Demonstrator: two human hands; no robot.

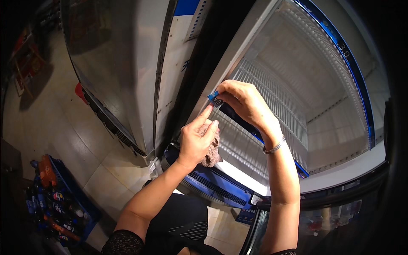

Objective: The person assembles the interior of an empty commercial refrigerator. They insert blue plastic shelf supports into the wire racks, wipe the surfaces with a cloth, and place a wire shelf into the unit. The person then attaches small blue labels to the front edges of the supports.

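My right hand (pixel 248 104) pinches a small blue and dark label strip (pixel 213 96) between thumb and fingertips, at the left side of an open display fridge (pixel 233 61). Just below it, my left hand (pixel 192 142) closes around a crumpled brown cloth (pixel 211 154). Its index finger stretches up close to the strip; whether it touches I cannot tell. Behind my right hand, a dark, blue-edged shelf-front strip (pixel 240 121) runs along a shelf. White wire shelving (pixel 280 100) fills the interior, with no goods visible on it.
The fridge's blue base grille (pixel 216 187) lies below my hands. Its glass door (pixel 314 216) stands swung out at the lower right. Another fridge (pixel 127 76) stands at the left. A blue crate (pixel 87 204) of bottles sits on the tiled floor (pixel 91 148).
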